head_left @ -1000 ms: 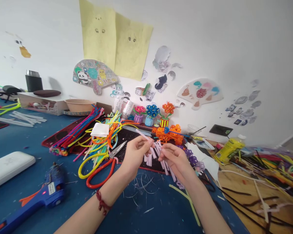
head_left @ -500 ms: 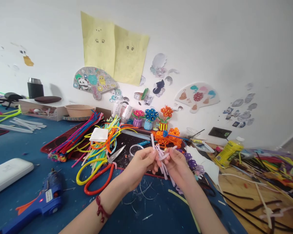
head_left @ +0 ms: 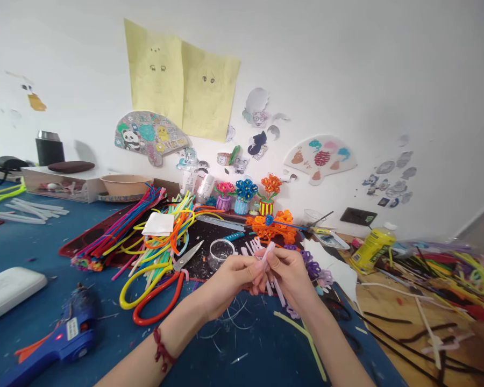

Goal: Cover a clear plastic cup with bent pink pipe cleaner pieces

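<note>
My left hand (head_left: 230, 280) and my right hand (head_left: 289, 275) meet above the dark cutting mat (head_left: 210, 231), pinching a bundle of pale pink pipe cleaner pieces (head_left: 268, 256) between their fingertips. Some short pieces (head_left: 277, 290) hang below my fingers, and the hands hide the bundle's middle. Nearest my left hand lie red-handled scissors (head_left: 158, 301) with open blades, and a clear round plastic tub (head_left: 221, 253). A red string bracelet (head_left: 158, 349) circles my left wrist.
A blue glue gun (head_left: 66, 330) and a white power bank (head_left: 8, 294) lie on the blue mat at left. Heaped pipe cleaners (head_left: 145, 236) stand behind the scissors. An orange pipe cleaner flower piece (head_left: 272, 227) sits beyond my hands, with more pipe cleaners on the wooden table at right.
My hands have drawn closer together and the pink pieces now stand more tightly bunched between my fingers. The view has tilted and shifted slightly, and the clear tub shows more fully.
</note>
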Available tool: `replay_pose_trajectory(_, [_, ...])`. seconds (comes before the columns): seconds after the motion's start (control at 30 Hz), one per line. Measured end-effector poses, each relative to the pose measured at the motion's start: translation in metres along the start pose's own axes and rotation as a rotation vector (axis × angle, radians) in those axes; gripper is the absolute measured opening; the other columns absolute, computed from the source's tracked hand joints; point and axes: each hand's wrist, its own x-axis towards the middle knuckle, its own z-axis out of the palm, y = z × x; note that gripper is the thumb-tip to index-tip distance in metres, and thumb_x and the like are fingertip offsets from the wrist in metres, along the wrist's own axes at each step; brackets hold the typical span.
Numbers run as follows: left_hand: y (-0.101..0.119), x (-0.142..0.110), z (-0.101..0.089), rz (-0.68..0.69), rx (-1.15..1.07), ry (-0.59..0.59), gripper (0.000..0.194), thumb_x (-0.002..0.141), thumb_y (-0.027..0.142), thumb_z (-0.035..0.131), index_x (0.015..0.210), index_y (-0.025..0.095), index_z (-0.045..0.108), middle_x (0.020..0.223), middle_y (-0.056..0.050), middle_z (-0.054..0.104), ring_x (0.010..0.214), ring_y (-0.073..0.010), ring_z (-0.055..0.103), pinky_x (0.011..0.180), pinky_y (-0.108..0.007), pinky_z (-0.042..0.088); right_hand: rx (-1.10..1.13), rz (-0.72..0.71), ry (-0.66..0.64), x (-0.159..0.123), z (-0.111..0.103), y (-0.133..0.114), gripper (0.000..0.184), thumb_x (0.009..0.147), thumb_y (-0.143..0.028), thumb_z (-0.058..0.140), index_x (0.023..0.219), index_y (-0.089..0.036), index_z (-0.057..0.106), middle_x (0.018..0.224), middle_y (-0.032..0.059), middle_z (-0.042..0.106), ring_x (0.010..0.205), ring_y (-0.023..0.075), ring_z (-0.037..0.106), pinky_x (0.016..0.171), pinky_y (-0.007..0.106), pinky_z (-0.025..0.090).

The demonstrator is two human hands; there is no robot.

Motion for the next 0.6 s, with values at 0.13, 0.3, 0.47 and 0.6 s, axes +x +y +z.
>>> replay_pose_trajectory(0.13, [0.002, -0.0015, 0.0006, -0.021, -0.068, -0.023, 0.041, 0.08, 0.045, 0.063, 0.055, 0.014, 0.051, 0.063, -0.002, 0.053, 0.057, -0.0101, 0.042, 0.059, -0.023, 0.031, 0.016, 0.002, -0.025, -0.0007, 0.0005, -0.0017, 0.031, 0.072, -0.045, 0.076, 0.078, -0.014, 0.075, 0.051, -0.0006, 0.054, 0.041, 0.0084, 0.043, 0.039, 0.021, 0.035])
replay_pose_trajectory(0.3, [0.0024, -0.0026, 0.0011, -0.038, -0.12, -0.022, 0.038, 0.081, 0.039, 0.062, 0.055, 0.013, 0.051, 0.062, -0.002, 0.054, 0.056, -0.0089, 0.043, 0.058, -0.022, 0.032, 0.025, -0.01, -0.017, -0.0015, 0.0016, -0.0035, 0.031, 0.07, -0.044, 0.078, 0.076, -0.013, 0.075, 0.052, 0.0001, 0.055, 0.041, 0.0075, 0.043, 0.038, 0.02, 0.034])
replay_pose_trajectory(0.47, [0.0017, -0.0018, 0.0006, -0.049, -0.099, -0.029, 0.04, 0.082, 0.04, 0.062, 0.055, 0.013, 0.051, 0.063, -0.002, 0.054, 0.056, -0.0083, 0.045, 0.057, -0.021, 0.034, -0.018, 0.009, -0.042, -0.0014, 0.001, -0.003, 0.031, 0.073, -0.043, 0.075, 0.077, -0.012, 0.074, 0.05, -0.0005, 0.054, 0.039, 0.0082, 0.044, 0.036, 0.02, 0.035])
replay_pose_trajectory(0.6, [0.0025, 0.0003, 0.0009, -0.031, 0.086, 0.066, 0.038, 0.084, 0.046, 0.057, 0.065, 0.013, 0.056, 0.067, -0.003, 0.058, 0.057, -0.0099, 0.051, 0.057, -0.022, 0.04, -0.077, -0.04, 0.045, 0.0, 0.0013, -0.004, 0.029, 0.072, -0.042, 0.075, 0.066, -0.014, 0.07, 0.049, -0.0013, 0.053, 0.04, 0.0082, 0.045, 0.039, 0.021, 0.035])
